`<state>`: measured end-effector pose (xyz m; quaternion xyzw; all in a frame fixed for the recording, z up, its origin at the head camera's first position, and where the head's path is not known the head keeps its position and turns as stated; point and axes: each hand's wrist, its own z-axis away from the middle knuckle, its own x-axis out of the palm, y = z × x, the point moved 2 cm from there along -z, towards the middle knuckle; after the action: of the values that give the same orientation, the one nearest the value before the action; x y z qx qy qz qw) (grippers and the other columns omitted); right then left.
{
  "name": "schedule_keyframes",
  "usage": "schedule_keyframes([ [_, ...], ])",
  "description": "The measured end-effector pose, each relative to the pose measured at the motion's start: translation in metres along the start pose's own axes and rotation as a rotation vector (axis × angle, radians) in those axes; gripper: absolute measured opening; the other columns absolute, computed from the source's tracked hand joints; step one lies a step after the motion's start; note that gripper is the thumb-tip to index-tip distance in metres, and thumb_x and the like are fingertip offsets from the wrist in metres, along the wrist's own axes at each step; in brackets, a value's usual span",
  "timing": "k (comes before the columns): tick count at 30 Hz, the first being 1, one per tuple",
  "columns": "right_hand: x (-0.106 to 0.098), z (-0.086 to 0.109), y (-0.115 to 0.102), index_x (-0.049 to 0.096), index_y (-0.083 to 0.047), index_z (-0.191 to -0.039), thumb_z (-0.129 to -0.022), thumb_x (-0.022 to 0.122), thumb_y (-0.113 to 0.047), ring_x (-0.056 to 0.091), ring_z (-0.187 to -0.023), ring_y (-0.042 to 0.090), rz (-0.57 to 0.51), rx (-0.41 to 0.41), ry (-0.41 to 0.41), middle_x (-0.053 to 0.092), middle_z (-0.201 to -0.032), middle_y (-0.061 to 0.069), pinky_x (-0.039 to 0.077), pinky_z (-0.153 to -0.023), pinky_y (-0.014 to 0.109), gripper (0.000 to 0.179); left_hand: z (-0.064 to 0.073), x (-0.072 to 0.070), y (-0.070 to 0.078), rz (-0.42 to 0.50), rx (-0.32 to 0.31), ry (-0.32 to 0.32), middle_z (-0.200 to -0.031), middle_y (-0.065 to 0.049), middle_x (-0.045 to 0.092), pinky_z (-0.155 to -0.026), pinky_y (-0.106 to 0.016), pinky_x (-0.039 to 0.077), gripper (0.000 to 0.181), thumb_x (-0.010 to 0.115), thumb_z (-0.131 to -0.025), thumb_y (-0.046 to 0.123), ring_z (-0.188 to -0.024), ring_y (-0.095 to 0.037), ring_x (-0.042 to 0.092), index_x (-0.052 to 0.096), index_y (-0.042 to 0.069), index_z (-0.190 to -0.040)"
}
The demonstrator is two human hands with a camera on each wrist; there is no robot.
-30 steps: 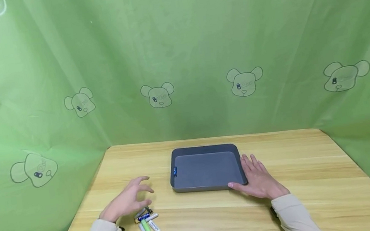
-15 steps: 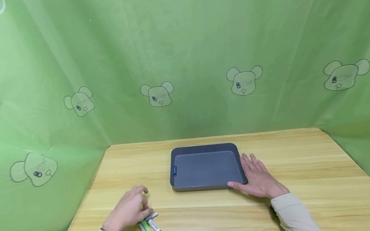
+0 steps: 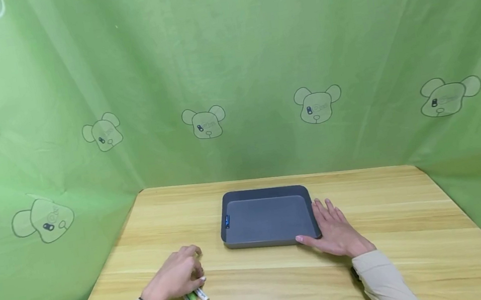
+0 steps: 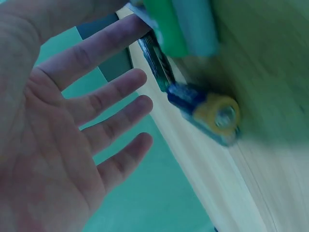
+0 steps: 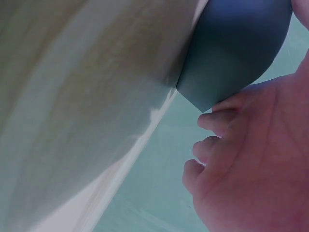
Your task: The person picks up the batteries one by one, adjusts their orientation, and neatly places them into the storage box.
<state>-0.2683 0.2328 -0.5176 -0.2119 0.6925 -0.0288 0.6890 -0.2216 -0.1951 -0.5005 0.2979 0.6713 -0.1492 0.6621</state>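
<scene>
My left hand [image 3: 174, 279] is over a small pile of batteries at the left, its thumb and index finger pinching the end of a white battery [image 3: 203, 278]. Below them lie a green battery [image 3: 192, 298] and another white battery [image 3: 202, 296]. In the left wrist view, a blue-and-gold battery [image 4: 203, 106] and a dark battery [image 4: 157, 60] lie past the loosely spread other fingers. My right hand [image 3: 335, 231] rests with straight fingers against the right side of a dark grey tray [image 3: 271, 243], thumb at its front rim. Inside, by the left wall, is a blue battery [image 3: 227, 221].
The wooden table [image 3: 286, 286] reaches back to a green curtain [image 3: 262, 142] printed with bear heads, which also hangs along both sides. The tray stands right of the pile, farther back.
My left hand has come down onto the batteries, then shifted slightly right, thumb and index finger closing on a white one. The right hand and the tray have stayed put.
</scene>
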Motion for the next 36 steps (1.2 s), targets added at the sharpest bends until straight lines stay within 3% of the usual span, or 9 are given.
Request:
schedule_keyframes([
  [7,0.0,0.0,-0.001,0.015,0.011,-0.16,-0.09,0.056,-0.075,0.007,-0.157,0.054,-0.007,0.002,-0.001,0.014,-0.17,0.031,0.01,-0.128,0.068,0.118,-0.01,0.003,0.008,0.017,0.036,-0.029,-0.133,-0.011,0.066,-0.103,-0.053,0.054,0.006,0.084,-0.082,0.021,-0.123,-0.03,0.061,0.08,0.022,-0.086],
  [10,-0.001,0.0,-0.001,0.015,0.01,-0.16,-0.09,0.055,-0.076,0.006,-0.158,0.054,-0.004,0.005,-0.004,0.014,-0.17,0.031,0.01,-0.128,0.068,0.118,-0.011,0.004,0.011,0.021,0.037,-0.013,-0.135,-0.012,0.065,-0.104,-0.053,0.053,0.009,0.084,-0.081,0.02,-0.124,-0.03,0.061,0.08,0.022,-0.089],
  [12,-0.001,0.0,-0.001,0.015,0.01,-0.16,-0.09,0.055,-0.076,0.006,-0.157,0.054,-0.003,0.004,-0.004,0.014,-0.17,0.031,0.01,-0.128,0.069,0.118,-0.01,0.002,0.013,-0.004,0.017,0.022,-0.129,-0.009,0.066,-0.098,-0.047,0.055,0.01,0.084,-0.081,0.022,-0.115,-0.026,0.062,0.079,0.021,-0.09],
  [14,-0.001,0.0,-0.001,0.015,0.01,-0.16,-0.09,0.055,-0.076,0.006,-0.157,0.054,-0.002,0.003,-0.001,0.013,-0.17,0.031,0.01,-0.128,0.069,0.118,-0.009,0.001,0.014,-0.042,-0.022,0.066,-0.115,-0.004,0.066,-0.084,-0.036,0.055,0.013,0.083,-0.082,0.027,-0.099,-0.019,0.059,0.079,0.017,-0.089],
  [17,-0.002,-0.001,0.0,0.015,0.011,-0.16,-0.09,0.055,-0.076,0.006,-0.157,0.054,-0.001,0.004,0.0,0.013,-0.17,0.031,0.009,-0.128,0.069,0.118,-0.008,-0.002,0.017,-0.118,-0.103,0.119,-0.092,0.002,0.058,-0.064,-0.025,0.042,0.031,0.082,-0.082,0.044,-0.079,-0.012,0.047,0.073,0.014,-0.078],
  [20,-0.003,-0.001,0.0,0.015,0.011,-0.16,-0.09,0.055,-0.075,0.006,-0.157,0.054,0.003,0.006,0.005,0.014,-0.17,0.031,0.01,-0.128,0.069,0.118,-0.006,-0.002,0.02,-0.189,-0.164,0.143,-0.081,0.002,0.054,-0.055,-0.023,0.037,0.048,0.081,-0.079,0.058,-0.069,-0.011,0.042,0.064,0.015,-0.066],
  [27,-0.003,0.001,0.0,0.015,0.011,-0.16,-0.09,0.055,-0.076,0.007,-0.157,0.055,0.002,0.01,-0.002,0.013,-0.17,0.031,0.01,-0.127,0.07,0.118,-0.006,0.005,0.026,-0.297,-0.239,0.118,-0.072,0.002,0.054,-0.048,-0.027,0.041,0.06,0.078,-0.072,0.073,-0.063,-0.013,0.045,0.058,0.018,-0.062],
  [36,-0.001,0.002,-0.001,0.015,0.01,-0.16,-0.09,0.055,-0.076,0.007,-0.157,0.055,0.001,0.009,-0.001,0.014,-0.17,0.031,0.01,-0.128,0.069,0.118,-0.006,0.008,0.03,-0.282,-0.255,0.086,-0.071,0.001,0.055,-0.046,-0.025,0.038,0.053,0.083,-0.075,0.06,-0.061,-0.012,0.043,0.052,0.02,-0.06],
])
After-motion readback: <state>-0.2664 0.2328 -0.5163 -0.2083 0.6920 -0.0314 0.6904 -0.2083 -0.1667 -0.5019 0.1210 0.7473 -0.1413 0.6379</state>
